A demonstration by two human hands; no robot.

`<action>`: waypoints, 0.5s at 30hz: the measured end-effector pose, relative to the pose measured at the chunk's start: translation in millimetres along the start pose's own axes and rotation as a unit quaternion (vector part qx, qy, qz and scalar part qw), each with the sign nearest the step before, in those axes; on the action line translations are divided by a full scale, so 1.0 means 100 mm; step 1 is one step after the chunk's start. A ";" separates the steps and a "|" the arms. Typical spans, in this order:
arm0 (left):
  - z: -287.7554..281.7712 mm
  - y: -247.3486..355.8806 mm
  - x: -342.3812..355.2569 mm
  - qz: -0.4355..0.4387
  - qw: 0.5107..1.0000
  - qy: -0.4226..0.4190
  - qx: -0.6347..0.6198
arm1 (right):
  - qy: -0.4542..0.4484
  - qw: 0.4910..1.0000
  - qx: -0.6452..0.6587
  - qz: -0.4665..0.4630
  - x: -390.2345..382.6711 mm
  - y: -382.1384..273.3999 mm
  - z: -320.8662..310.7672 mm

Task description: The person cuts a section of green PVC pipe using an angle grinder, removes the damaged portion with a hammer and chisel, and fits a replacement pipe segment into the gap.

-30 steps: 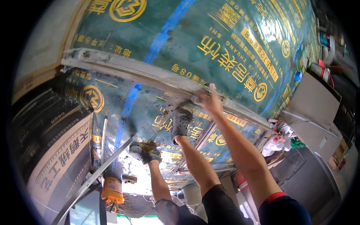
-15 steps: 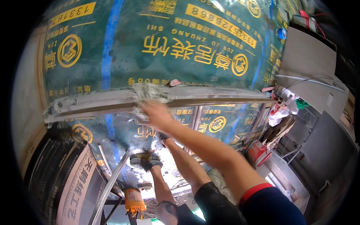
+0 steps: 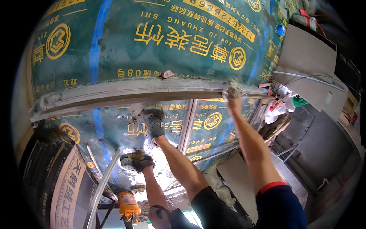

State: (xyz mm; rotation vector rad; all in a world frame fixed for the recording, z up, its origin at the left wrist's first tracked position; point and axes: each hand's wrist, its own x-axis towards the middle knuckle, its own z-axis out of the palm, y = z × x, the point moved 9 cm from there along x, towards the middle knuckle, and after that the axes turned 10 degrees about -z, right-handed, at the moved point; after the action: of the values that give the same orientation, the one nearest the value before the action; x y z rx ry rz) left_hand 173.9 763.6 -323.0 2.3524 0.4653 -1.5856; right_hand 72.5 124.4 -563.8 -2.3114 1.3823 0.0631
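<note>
My right hand [image 3: 232, 100] is closed round a pale, crumpled rag [image 3: 235, 87] at the right part of a long, grey, dirt-smeared beam [image 3: 122, 87] with a brown lengthwise strip. A small pink piece [image 3: 167, 74] lies at the beam's upper edge. Green printed protective sheeting [image 3: 114, 49] with blue tape stretches above and below it. My feet, in dark clogs [image 3: 153, 122], rest on the lower sheeting, which has dirt scattered on it. My left hand is out of view.
Boxes [image 3: 61, 179] are stacked at lower left beside a metal bar [image 3: 101, 185] and a yellow bucket [image 3: 127, 202]. At right are a grey board [image 3: 305, 53], white bags [image 3: 276, 114] and a blue tape roll [image 3: 281, 29].
My right hand with the rag went left along the beam half a second ago and is now farther right. The view has also turned and shifted since the first frame.
</note>
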 end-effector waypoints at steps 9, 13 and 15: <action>0.31 -0.85 -0.18 0.043 0.994 0.104 -0.015 | 0.049 0.966 0.067 -0.247 -1.25 -4.87 2.37; 0.16 -0.53 -0.27 0.328 0.870 0.365 0.051 | -0.160 0.898 0.154 -0.380 -1.57 -6.42 2.90; 0.26 -0.73 -0.33 0.144 0.958 0.248 0.014 | -0.128 0.852 0.102 -0.498 -1.94 -6.75 2.81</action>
State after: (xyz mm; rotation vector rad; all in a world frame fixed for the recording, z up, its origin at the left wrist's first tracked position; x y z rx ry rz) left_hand 110.6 815.9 -304.6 2.6865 0.1774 -0.8746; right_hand 599.1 666.3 -531.5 -2.4254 -0.0427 -0.0902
